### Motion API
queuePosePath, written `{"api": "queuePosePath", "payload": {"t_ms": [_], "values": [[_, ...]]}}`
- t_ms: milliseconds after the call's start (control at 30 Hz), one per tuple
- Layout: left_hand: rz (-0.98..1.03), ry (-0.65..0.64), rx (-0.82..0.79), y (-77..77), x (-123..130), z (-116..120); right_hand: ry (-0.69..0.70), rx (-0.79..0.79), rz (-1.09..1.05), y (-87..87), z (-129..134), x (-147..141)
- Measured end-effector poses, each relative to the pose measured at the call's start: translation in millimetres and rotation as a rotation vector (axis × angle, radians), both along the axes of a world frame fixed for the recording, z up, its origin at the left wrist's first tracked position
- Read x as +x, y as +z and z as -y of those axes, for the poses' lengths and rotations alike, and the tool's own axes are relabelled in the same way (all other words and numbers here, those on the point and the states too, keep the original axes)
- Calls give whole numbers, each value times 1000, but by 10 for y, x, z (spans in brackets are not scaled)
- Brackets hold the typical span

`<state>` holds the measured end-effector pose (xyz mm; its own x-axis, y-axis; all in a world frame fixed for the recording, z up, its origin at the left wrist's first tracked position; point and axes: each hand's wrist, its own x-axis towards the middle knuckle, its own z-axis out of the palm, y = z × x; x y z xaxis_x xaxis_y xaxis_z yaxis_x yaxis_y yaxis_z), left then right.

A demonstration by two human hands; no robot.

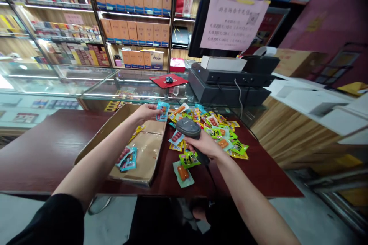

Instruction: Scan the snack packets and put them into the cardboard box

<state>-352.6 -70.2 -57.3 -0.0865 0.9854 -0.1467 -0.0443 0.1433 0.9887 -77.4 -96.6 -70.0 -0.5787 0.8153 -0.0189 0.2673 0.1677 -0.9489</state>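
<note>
My left hand (pixel 148 112) pinches a small blue snack packet (pixel 162 111) above the right rim of a shallow cardboard tray (pixel 146 160). Inside the tray lie a few more packets, among them a blue one (pixel 129 159) and a yellow one partly hidden by my left forearm. My right hand (pixel 204 143) is wrapped round a dark grey handheld scanner (pixel 188 127), its head pointing left. Under and beside the scanner spreads a pile of green, yellow and blue snack packets (pixel 222 132). A packet with orange sausages (pixel 183 173) lies nearest the table's front edge.
The dark red table (pixel 258 176) meets a glass counter (pixel 129 80) holding a red mat (pixel 168 80). Behind the pile stand a black cash drawer (pixel 227 93) and a monitor with a pink paper sign (pixel 234 25). A cable hangs below the scanner.
</note>
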Motion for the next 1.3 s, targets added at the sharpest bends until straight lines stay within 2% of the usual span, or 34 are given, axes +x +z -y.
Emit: {"api": "queuePosePath", "payload": {"t_ms": [100, 167, 267, 333, 400, 567, 633, 700, 800, 900, 1033, 1167, 1300], "values": [[-68, 101, 10, 25, -486, 266, 22, -12, -4, 1, -4, -119], [-84, 179, 3, 30, -724, 426, 28, -17, 23, -3, -6, -182], [-99, 250, -7, 24, -836, 563, 34, -16, 35, 1, 6, -220], [-132, 214, 0, 11, -729, 577, 36, -4, 11, 14, 28, -193], [-180, 138, 14, -8, -495, 544, 23, 14, -9, 31, 59, -121], [-287, -153, 44, -90, 405, 376, -79, 0, -16, 40, 142, 222], [-439, -305, 86, -142, 771, 308, -123, -14, -11, 27, 176, 392], [-682, -436, 161, -205, 1081, 254, -161, -16, -1, 9, 217, 553], [-1009, -569, 181, -309, 1395, 219, -218, -31, -1, -34, 303, 746], [-1200, -641, 159, -407, 1520, 248, -272, -68, -23, -120, 398, 852], [-1306, -702, 146, -507, 1517, 319, -304, -78, -52, -285, 477, 854], [-1252, -748, 95, -573, 1481, 310, -356, -83, -104, -426, 495, 759], [-1049, -597, 147, -585, 1387, 173, -427, -71, -125, -522, 511, 674]]}}
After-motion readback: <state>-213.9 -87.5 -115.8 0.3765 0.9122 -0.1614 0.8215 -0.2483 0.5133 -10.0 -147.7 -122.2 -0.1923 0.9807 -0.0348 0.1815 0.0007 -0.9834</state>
